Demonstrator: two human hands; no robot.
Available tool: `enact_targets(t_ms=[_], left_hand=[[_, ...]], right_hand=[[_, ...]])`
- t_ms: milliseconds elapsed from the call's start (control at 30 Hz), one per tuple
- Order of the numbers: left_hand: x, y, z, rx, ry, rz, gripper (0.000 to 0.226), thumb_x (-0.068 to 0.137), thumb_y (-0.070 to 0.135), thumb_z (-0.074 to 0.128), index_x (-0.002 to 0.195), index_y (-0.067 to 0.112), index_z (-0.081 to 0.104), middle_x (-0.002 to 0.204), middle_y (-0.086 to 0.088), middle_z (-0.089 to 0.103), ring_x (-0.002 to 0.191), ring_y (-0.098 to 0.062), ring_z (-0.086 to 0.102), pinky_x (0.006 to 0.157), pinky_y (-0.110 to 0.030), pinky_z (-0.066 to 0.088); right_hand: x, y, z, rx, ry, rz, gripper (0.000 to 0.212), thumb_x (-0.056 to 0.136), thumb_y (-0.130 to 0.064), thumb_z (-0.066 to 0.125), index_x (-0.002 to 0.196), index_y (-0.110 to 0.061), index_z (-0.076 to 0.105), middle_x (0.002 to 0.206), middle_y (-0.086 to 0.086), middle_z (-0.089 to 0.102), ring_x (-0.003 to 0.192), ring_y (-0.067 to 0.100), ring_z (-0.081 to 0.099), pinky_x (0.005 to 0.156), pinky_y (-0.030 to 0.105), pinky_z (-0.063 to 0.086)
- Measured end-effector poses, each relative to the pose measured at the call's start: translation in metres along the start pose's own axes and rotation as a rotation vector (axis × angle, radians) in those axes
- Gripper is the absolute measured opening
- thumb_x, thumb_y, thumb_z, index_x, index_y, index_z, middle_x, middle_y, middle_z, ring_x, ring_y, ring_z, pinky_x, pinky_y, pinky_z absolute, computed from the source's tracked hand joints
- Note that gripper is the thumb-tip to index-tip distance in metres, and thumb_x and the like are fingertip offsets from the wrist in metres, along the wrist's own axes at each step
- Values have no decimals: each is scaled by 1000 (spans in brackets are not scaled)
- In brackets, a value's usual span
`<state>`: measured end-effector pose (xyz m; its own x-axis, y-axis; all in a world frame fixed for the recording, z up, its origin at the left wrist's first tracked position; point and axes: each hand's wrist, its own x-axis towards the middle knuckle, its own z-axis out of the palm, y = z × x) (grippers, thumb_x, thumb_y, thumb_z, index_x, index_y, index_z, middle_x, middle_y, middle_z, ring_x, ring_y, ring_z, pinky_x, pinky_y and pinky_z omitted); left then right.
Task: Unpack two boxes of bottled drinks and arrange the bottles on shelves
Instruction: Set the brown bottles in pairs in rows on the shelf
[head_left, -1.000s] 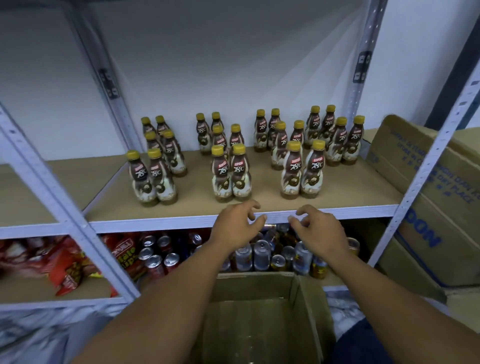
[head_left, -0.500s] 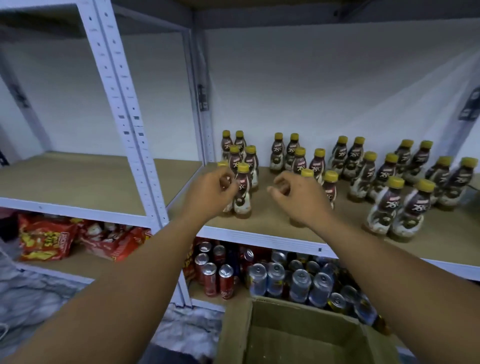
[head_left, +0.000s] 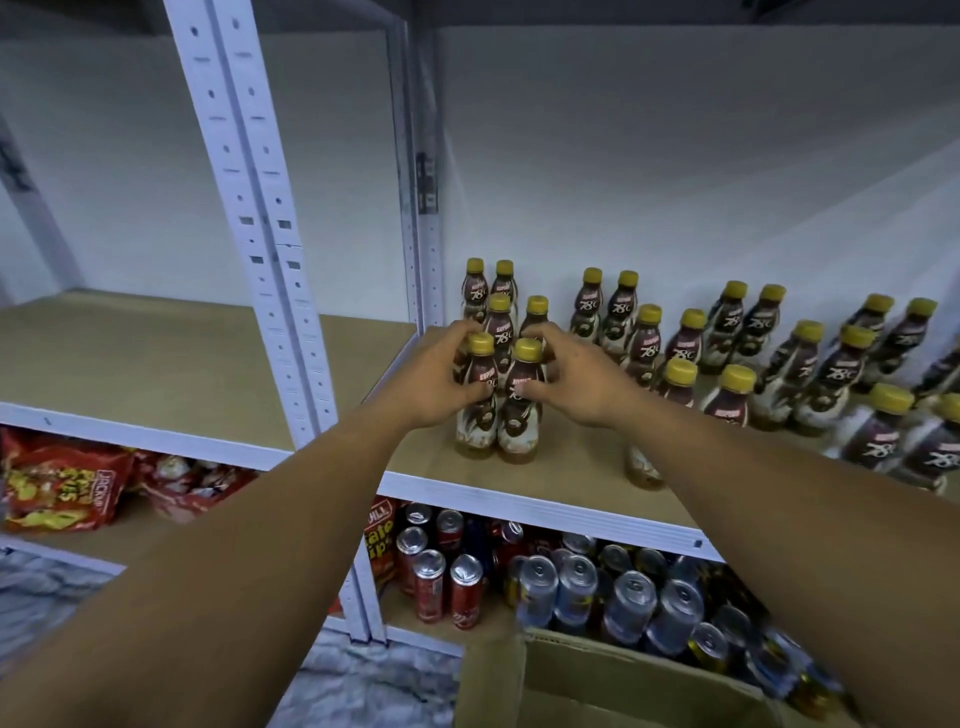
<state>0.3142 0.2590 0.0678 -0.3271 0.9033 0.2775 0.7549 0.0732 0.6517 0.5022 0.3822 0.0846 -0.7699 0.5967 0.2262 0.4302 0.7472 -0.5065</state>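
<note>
White metal shelving (head_left: 249, 208) stands against a pale wall (head_left: 675, 156). Its brown shelf (head_left: 561, 462) carries yellow-capped bottles (head_left: 644, 343) in columns two wide. The three nearest columns hold six each. A fourth shows two more before the frame cuts it off, so at least twenty can be counted. In the leftmost column, the left hand (head_left: 431, 379) curls around the front-left bottle (head_left: 478, 415) and the right hand (head_left: 576, 379) curls around the front-right bottle (head_left: 519, 421). Both bottles stand upright and touch. An open cardboard box (head_left: 597, 686) sits below. The lower shelf (head_left: 545, 506) holds crowded cans (head_left: 576, 587), too many to count, and red snack bags (head_left: 57, 483).
</note>
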Motion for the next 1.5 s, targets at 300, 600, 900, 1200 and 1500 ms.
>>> enact_targets(t_ms=[300, 600, 900, 1200, 1500], left_hand=[[4, -23, 8, -169, 4, 73, 71, 89, 18, 78, 146, 39, 41, 120, 6, 63, 110, -9, 64, 93, -36, 59], [-6, -30, -10, -118, 16, 59, 71, 92, 19, 76, 149, 37, 38, 111, 18, 56, 102, -5, 61, 86, -23, 54], [-13, -40, -21, -121, 31, 32, 70, 91, 21, 77, 147, 39, 38, 108, 6, 62, 98, -13, 67, 89, -33, 58], [-18, -46, -31, -105, 39, 24, 70, 92, 21, 76, 148, 37, 36, 104, 12, 60, 96, -7, 65, 86, -27, 56], [-19, -47, -33, -89, 45, 20, 72, 92, 20, 76, 150, 35, 36, 102, 19, 56, 94, -2, 60, 77, -14, 49]], right_hand=[[3, 7, 16, 85, 76, -30, 61, 90, -33, 76, 141, -34, 42, 116, -8, 64, 85, 6, 63, 69, 14, 43], [8, -9, 30, 112, 92, -49, 60, 90, -32, 76, 140, -36, 43, 118, -4, 67, 88, 11, 67, 77, 20, 49], [14, -22, 45, 181, 96, -51, 63, 89, -29, 77, 137, -41, 38, 120, -5, 68, 106, 18, 68, 94, 44, 57], [17, -32, 52, 140, 123, -52, 59, 90, -30, 77, 135, -34, 40, 101, -10, 65, 79, 10, 62, 77, 28, 49], [20, -32, 58, 142, 136, -48, 59, 89, -33, 77, 134, -37, 39, 113, -6, 68, 82, 12, 65, 80, 34, 55]])
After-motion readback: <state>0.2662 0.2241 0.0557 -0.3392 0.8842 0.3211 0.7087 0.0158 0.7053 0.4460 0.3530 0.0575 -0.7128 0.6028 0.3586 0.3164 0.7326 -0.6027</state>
